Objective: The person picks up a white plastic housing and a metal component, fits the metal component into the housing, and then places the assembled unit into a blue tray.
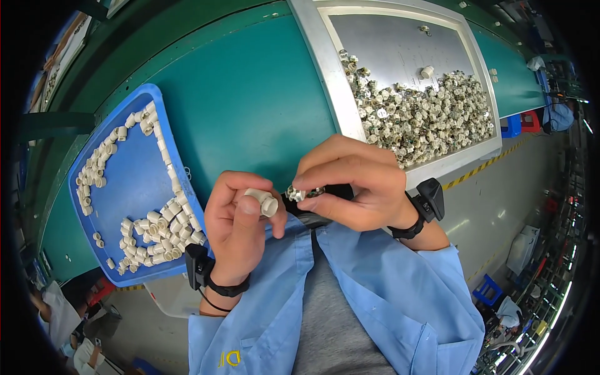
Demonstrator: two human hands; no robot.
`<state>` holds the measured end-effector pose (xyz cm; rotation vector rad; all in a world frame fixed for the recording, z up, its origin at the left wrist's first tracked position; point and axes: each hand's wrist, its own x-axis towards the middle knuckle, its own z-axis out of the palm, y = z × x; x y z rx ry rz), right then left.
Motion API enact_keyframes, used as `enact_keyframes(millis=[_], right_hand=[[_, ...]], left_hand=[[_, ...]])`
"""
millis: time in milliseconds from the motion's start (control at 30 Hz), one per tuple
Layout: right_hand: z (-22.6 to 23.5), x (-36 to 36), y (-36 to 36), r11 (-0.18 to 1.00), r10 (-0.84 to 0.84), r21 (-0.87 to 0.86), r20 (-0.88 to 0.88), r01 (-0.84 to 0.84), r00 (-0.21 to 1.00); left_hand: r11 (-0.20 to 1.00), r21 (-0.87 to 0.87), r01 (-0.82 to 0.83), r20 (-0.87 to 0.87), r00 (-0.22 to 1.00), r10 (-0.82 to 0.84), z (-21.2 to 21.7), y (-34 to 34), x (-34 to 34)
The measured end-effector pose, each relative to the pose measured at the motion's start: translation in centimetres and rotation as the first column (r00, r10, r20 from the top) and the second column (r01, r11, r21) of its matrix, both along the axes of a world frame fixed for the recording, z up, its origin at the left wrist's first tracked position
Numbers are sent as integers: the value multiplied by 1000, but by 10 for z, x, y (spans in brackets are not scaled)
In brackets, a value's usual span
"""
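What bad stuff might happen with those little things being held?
The metal part might slip, since the right grip only pinches it. The white piece might tumble if the left grip loosens. Another white piece lies in the tray near the heap, so it might get mixed in.

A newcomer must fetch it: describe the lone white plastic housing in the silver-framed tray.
Find the silver-framed tray beyond the right hand. Inside, a heap of small metallic parts covers the near side; by its upper edge lies the white plastic housing. It is one rounded, off-white piece, clearly bulkier than the metallic parts near it.
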<state>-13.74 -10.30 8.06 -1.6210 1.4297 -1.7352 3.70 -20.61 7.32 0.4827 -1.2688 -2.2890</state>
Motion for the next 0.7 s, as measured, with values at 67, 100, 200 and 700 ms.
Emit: enact_keyframes(millis=[67,100,200,700], right_hand=[[0,5,-3,1000,-5,-2,-22,5,1000],[0,7,-5,999,-14,-52,-48,11,999],[-3,9,-8,989,-35,-146,-99,20,994],[1,17,-4,993,-87,-94,-109,77,990]], left_hand=[[995,75,-60,47,997,57,6,4,-4],[990,112,-91,72,994,83,8,4,-5],[977,205,-50,15,999,48,7,2,-7],[984,140,-113,-80,989,125,6,14,-9]])
